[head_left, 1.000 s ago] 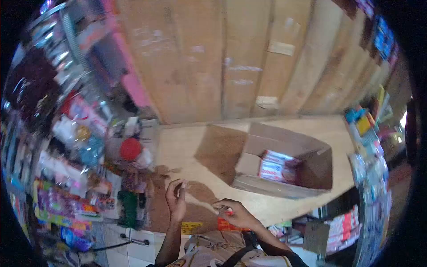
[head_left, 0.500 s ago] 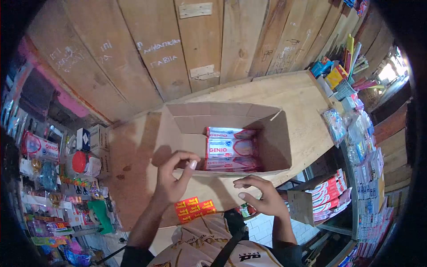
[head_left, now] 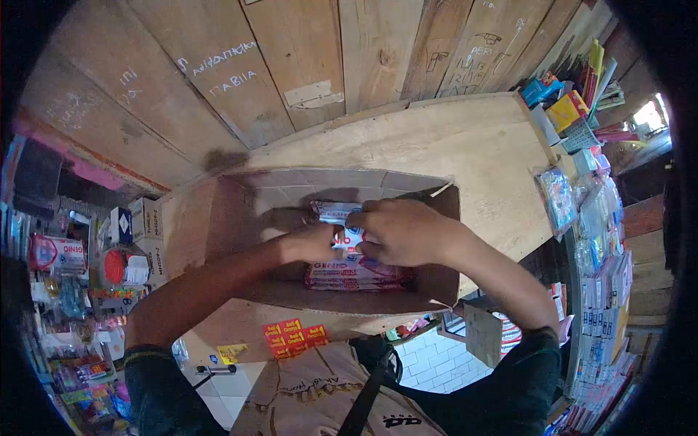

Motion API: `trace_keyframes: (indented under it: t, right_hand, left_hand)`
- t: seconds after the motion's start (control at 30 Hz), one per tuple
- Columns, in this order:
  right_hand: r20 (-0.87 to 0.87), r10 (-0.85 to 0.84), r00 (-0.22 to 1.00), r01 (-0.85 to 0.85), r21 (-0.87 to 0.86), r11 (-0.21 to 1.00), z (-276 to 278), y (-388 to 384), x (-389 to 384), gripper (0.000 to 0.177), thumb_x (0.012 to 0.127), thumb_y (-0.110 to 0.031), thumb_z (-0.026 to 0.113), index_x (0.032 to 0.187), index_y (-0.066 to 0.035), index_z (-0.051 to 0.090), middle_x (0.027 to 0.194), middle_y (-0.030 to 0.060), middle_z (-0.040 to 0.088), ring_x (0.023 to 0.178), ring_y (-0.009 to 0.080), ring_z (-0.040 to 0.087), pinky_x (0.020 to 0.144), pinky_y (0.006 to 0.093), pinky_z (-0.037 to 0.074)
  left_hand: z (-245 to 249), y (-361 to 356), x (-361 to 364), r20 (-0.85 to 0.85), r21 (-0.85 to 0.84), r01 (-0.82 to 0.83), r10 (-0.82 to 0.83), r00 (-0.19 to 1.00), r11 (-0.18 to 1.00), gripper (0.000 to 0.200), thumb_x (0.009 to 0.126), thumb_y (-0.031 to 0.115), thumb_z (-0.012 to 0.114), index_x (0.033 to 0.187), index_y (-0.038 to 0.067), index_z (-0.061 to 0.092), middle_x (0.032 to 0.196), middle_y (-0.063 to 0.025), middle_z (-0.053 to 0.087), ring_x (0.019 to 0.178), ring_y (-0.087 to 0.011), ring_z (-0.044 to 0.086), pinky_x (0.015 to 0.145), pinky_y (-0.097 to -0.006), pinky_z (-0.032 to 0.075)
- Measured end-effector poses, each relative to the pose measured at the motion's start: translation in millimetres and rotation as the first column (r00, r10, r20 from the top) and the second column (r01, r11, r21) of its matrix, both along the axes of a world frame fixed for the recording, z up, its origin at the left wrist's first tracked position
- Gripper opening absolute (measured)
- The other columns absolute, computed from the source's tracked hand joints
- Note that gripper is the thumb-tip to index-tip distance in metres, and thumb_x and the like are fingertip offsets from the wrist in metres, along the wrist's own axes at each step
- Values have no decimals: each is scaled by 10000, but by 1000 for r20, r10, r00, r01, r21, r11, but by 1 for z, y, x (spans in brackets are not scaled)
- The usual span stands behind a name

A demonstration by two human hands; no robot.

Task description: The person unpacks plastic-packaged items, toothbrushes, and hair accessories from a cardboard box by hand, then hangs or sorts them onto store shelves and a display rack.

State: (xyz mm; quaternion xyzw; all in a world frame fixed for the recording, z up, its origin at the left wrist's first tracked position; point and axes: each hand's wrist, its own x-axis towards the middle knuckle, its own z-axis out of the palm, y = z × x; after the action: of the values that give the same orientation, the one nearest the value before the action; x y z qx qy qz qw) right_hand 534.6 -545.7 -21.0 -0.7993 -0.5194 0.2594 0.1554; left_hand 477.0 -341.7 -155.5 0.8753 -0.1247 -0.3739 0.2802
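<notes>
An open cardboard box holds several white and red plastic packets marked GENIO. Both of my hands reach down inside it. My left hand is closed at the left end of the middle packet. From the right, my right hand curls its fingers over the same packet and covers much of it. Behind them lies another packet, partly hidden by the right hand. Nearer the front wall is a further packet, with more beneath it.
The box stands on a wooden counter against a plank wall. Hanging and shelved goods line the left, including a red-lidded jar. A basket of stationery and stacked packs are on the right. Red-yellow stickers mark the front edge.
Both hands have moved from in front of the box down into it and closed on the middle packet. The view has shifted, and the packets now appear slightly further left.
</notes>
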Motion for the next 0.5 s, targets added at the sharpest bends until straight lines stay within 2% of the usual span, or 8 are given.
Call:
trace_keyframes:
  t: [0.03, 0.1, 0.17, 0.2, 0.3, 0.4, 0.47, 0.5]
  right_hand:
    - [24, 48, 999, -43, -164, 985, -9, 14, 6, 382, 826, -240, 654, 1150, -45, 603, 1057, 194, 640, 978, 380, 635, 774, 501, 519]
    - [12, 147, 989, -127, -436, 891, -38, 37, 11, 416, 799, -249, 664, 1162, -53, 611, 1054, 188, 655, 978, 359, 646, 771, 484, 527]
    - [-66, 248, 966, -232, -643, 730, -68, 52, 10, 439, 784, -259, 663, 1174, -62, 614, 1052, 180, 667, 976, 346, 654, 770, 468, 536]
    - [-87, 274, 958, -260, -667, 698, -76, 53, 10, 422, 784, -258, 657, 1158, -63, 627, 1050, 175, 673, 973, 340, 657, 769, 461, 538]
    - [-162, 346, 924, -356, -692, 628, -100, 53, 1, 378, 781, -254, 645, 1107, -64, 665, 1046, 156, 686, 968, 327, 663, 770, 443, 542]
    - [-166, 364, 916, -377, -662, 647, -123, 46, 1, 343, 776, -247, 640, 1060, -63, 695, 1059, 136, 689, 982, 319, 658, 779, 438, 536]
    - [-138, 338, 931, -342, -652, 677, -139, 37, -1, 327, 777, -237, 630, 1041, -62, 709, 1083, 130, 686, 1003, 312, 652, 788, 441, 529]
    - [-157, 310, 938, -330, -682, 653, -130, 39, 3, 337, 783, -237, 626, 1060, -61, 702, 1100, 134, 679, 1015, 309, 647, 798, 443, 527]
  left_hand:
    - [-48, 7, -5, -17, -41, 99, -100, 995, 994, 433, 837, 186, 629, 1215, -6, 539, 1128, -202, 627, 1075, -329, 588, 940, -424, 451]
    - [-78, 11, -19, 39, -49, 235, -233, 972, 971, 500, 805, 142, 611, 1268, -14, 502, 1188, -224, 600, 1159, -352, 548, 1002, -442, 414]
    - [-80, 3, -33, 180, 7, 286, -283, 942, 958, 560, 778, 89, 583, 1313, -22, 463, 1232, -239, 574, 1222, -360, 506, 1054, -457, 372]
    - [-72, -3, -38, 168, 36, 275, -277, 946, 961, 522, 760, 39, 545, 1272, -39, 486, 1264, -266, 539, 1248, -382, 476, 1035, -469, 388]
    - [-58, -19, -14, -190, 61, 351, -334, 923, 935, 386, 763, 46, 528, 1130, -60, 589, 1236, -249, 573, 1123, -425, 568, 968, -489, 454]
    - [-92, -20, -15, -207, 25, 371, -358, 910, 928, 296, 774, 47, 549, 1044, -60, 606, 1226, -256, 572, 1119, -409, 570, 921, -498, 470]
    - [-94, -19, -20, -46, 50, 354, -352, 935, 934, 276, 791, 54, 555, 1038, -52, 618, 1135, -257, 612, 1079, -390, 599, 898, -494, 485]
    - [-95, -17, -25, 35, 65, 342, -344, 938, 938, 266, 800, 58, 559, 1034, -48, 623, 1090, -257, 632, 1060, -380, 613, 886, -492, 492]
